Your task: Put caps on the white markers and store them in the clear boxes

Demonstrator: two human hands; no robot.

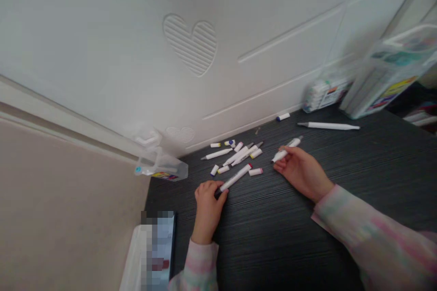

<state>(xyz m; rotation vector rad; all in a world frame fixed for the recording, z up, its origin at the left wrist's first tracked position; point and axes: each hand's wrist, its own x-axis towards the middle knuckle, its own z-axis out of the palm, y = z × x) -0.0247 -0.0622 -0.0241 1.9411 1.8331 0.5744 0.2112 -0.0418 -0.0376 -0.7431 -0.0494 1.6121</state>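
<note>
My left hand (207, 207) pinches the dark end of a white marker (236, 178), whose other end is red. In my right hand (302, 170) a second white marker (287, 149) is gripped, its grey tip pointing up and away. Between and beyond the hands, several white markers without caps (241, 154) lie in a loose group. Around them are scattered caps, among them a pink-ended cap (256, 172), a yellow-ended cap (223, 169) and a blue-ended cap (214, 170).
A single uncapped marker (329, 126) and a blue-ended cap (283, 117) lie near the white panel (259, 68). At right stand a pack of markers (326, 93) and a tall clear case (385, 82). An open clear case (167, 168) and a phone-like screen (164, 245) are at left.
</note>
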